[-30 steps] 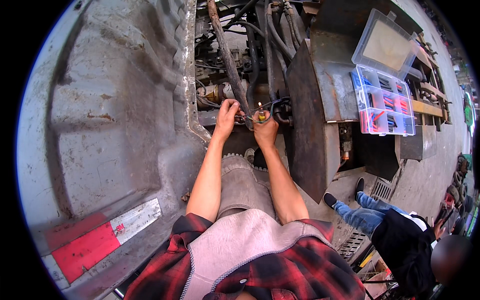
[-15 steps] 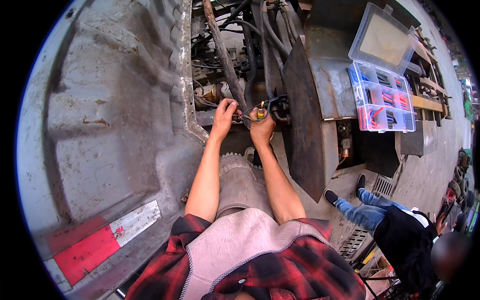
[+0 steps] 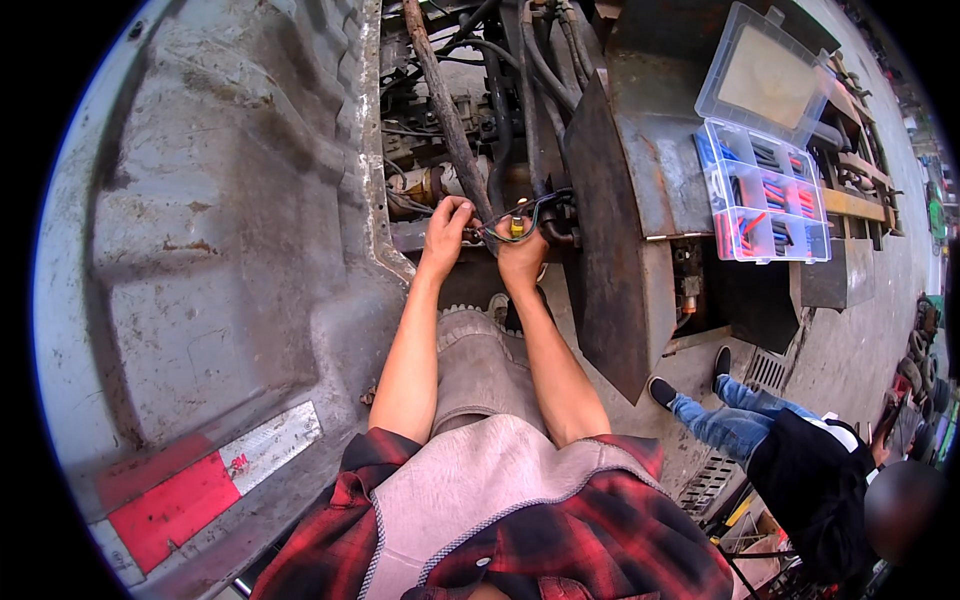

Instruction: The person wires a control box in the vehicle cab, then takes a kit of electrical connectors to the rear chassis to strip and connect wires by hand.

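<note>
My left hand (image 3: 446, 238) is closed in a pinch on thin wires (image 3: 482, 232), just beside a long rusty bar. Close to its right, my right hand (image 3: 522, 258) has its fingers curled round a small yellow object (image 3: 517, 228) that looks like a lighter. Dark and green wires (image 3: 545, 204) loop over this hand and run right toward a black hose. The fingers partly hide the wire ends. Both hands are over the gap between a worn grey panel and a steel plate.
The dented grey panel (image 3: 220, 240) fills the left side. A rusty bar (image 3: 445, 100) slants down between hoses. At right, an upright steel plate (image 3: 612, 250) stands beside an open clear box (image 3: 770, 195) of coloured tubing pieces. A person in jeans (image 3: 740, 410) is at lower right.
My right hand and the yellow object have shifted slightly down and left, and the object has tilted. My left hand stays almost where it was.
</note>
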The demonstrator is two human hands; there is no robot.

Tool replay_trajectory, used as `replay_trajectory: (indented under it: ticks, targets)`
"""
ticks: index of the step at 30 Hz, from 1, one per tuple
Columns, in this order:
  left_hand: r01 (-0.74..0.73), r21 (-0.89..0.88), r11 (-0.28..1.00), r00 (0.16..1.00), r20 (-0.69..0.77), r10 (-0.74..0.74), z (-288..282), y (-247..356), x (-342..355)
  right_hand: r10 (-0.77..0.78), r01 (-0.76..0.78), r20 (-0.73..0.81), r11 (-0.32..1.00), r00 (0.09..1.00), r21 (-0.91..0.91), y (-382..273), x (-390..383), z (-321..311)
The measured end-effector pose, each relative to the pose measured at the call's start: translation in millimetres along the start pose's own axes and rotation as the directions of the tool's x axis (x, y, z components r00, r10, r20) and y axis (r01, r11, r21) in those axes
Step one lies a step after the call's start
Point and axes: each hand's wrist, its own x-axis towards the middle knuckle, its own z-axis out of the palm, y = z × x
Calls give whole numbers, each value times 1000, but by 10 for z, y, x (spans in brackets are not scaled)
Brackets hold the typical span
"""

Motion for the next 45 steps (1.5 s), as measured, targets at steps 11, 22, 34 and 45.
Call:
replay_trajectory:
  ticks: [11,22,34,45]
  targets:
    - [10,14,1000,1000,-5,-10,29,34,-10,5,-1,-31,991,999,130,104,39,35]
    - [-5,15,1000,1000,-7,5,20,18,-7,78,-71,-24,976,997,205,97,19,64]
    - [5,42,999,1000,5,-5,17,39,-8,79,-71,-30,977,996,203,90,-9,51]
    - [13,41,999,1000,5,-13,9,40,-4,123,-129,45,974,991,185,164,20,74]
